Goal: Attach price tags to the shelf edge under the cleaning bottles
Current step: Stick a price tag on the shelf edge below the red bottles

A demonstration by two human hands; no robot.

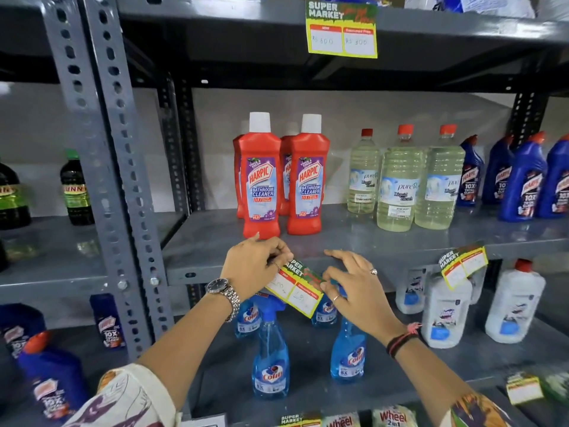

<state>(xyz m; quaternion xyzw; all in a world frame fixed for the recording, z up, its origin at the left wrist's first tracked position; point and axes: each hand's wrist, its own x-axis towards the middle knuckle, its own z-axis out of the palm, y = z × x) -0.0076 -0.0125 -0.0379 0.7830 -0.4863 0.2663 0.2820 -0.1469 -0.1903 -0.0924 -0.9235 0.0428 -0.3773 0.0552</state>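
A yellow-edged price tag (296, 288) with a green "Super Market" header lies tilted against the grey shelf edge (197, 274), just below the red Harpic bottles (261, 183). My left hand (254, 268) pinches the tag's upper left corner at the edge. My right hand (351, 282) holds the tag's right end between thumb and fingers, its other fingers spread on the shelf lip. Another tag (463, 263) hangs slanted on the same edge further right, under the clear bleach bottles (397, 180).
Blue Harpic bottles (523, 180) stand at the right of this shelf. Blue Colin spray bottles (271, 349) and white bottles (446, 309) fill the shelf below. A priced tag (341, 30) hangs from the shelf above. A perforated grey upright (114, 167) stands at the left.
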